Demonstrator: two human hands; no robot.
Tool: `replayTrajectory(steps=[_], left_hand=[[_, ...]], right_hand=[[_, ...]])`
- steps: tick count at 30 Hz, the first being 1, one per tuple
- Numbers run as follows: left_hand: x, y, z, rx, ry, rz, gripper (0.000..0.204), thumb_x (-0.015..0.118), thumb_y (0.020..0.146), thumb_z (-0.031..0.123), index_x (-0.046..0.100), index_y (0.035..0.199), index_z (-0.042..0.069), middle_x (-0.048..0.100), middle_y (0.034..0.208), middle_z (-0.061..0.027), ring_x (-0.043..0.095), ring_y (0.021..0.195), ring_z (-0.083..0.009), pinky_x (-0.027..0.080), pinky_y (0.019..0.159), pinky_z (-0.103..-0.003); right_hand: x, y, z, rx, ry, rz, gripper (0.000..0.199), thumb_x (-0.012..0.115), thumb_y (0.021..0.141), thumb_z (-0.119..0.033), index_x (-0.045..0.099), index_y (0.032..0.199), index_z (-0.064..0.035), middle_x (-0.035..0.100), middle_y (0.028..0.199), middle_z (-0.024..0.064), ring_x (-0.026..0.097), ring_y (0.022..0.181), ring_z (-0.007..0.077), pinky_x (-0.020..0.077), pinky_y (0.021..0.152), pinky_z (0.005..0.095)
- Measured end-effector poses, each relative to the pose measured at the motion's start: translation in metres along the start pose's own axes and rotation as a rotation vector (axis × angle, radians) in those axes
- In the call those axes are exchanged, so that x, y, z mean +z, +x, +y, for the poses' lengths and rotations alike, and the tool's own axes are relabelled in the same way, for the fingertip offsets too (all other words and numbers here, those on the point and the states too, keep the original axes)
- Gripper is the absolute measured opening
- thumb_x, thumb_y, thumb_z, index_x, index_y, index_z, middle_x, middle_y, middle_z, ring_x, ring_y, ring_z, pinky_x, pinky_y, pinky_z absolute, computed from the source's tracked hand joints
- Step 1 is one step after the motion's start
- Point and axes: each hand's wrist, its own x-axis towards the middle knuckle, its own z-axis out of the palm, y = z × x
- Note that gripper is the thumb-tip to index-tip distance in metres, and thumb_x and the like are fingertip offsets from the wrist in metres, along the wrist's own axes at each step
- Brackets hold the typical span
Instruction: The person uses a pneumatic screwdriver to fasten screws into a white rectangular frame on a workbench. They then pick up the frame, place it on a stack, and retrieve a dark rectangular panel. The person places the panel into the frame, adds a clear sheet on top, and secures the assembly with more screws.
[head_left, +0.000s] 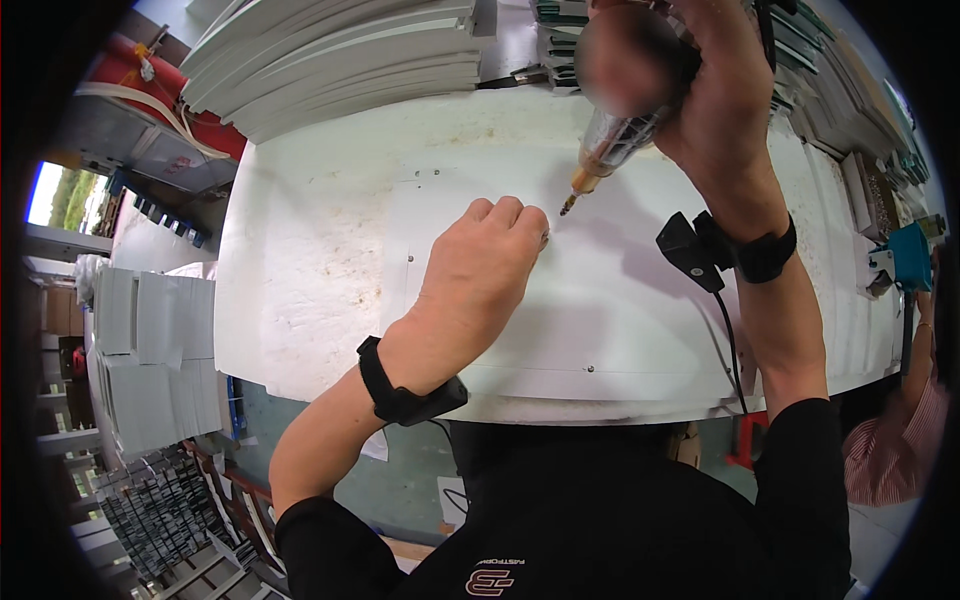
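My right hand is wrapped round a power screwdriver with a clear, yellow-tipped nose. Its bit points down and left, just above a flat white panel. Close to the bit, my left hand rests over the panel with its fingers curled closed. What those fingers hold, if anything, is hidden. Small screws or fasteners dot the panel: one near the front edge, another left of my left hand, and a pair farther back. Black bands with small devices circle both my wrists.
White panels are stacked at the back left, and dark green-edged pieces at the back. White boxes stand left of the worktable. At right are a teal tool and another person's striped sleeve. A cable trails from my right wrist.
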Motion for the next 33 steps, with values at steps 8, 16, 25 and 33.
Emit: replayTrajectory(steps=[8, 16, 25, 33], left_hand=[[-0.016, -0.007, -0.004, -0.179, -0.309, 0.001, 0.012, 0.072, 0.090, 0.008, 0.062, 0.096, 0.003, 0.067, 0.091, -0.0080, 0.066, 0.081, -0.0212, 0.054, 0.072, -0.033], [-0.025, -0.039, -0.008, -0.629, -1.353, -0.012, 0.014, 0.069, 0.098, 0.009, 0.059, 0.106, 0.004, 0.066, 0.098, -0.0054, 0.064, 0.088, -0.0118, 0.056, 0.081, -0.028], [-0.018, -0.049, -0.014, -0.593, -1.697, 0.095, 0.024, 0.070, 0.097, 0.006, 0.053, 0.114, 0.009, 0.059, 0.106, -0.0035, 0.062, 0.099, -0.0129, 0.058, 0.090, -0.033], [-0.021, -0.052, -0.015, -0.563, -1.719, 0.074, 0.025, 0.070, 0.099, 0.010, 0.053, 0.117, 0.008, 0.059, 0.106, -0.0036, 0.061, 0.100, -0.0121, 0.059, 0.092, -0.035]], right_hand=[[-0.013, -0.002, 0.002, -0.053, 0.108, -0.021, 0.033, 0.053, 0.106, -0.035, 0.050, 0.090, -0.0060, 0.058, 0.079, 0.0039, 0.047, 0.042, 0.0072, 0.0433, 0.038, 0.0250], [-0.014, 0.004, 0.010, -0.229, 0.305, -0.186, 0.030, 0.044, 0.108, -0.030, 0.045, 0.090, -0.0068, 0.060, 0.080, 0.0043, 0.047, 0.039, 0.0087, 0.0443, 0.035, 0.0263], [-0.004, 0.004, 0.031, -0.162, 0.407, -0.148, 0.025, 0.043, 0.109, -0.029, 0.049, 0.100, -0.0069, 0.064, 0.084, 0.0050, 0.049, 0.040, 0.0111, 0.0454, 0.035, 0.0274], [-0.001, 0.010, 0.041, -0.208, 0.416, -0.219, 0.022, 0.044, 0.109, -0.028, 0.050, 0.104, -0.0070, 0.066, 0.086, 0.0059, 0.051, 0.040, 0.0112, 0.0468, 0.036, 0.0279]])
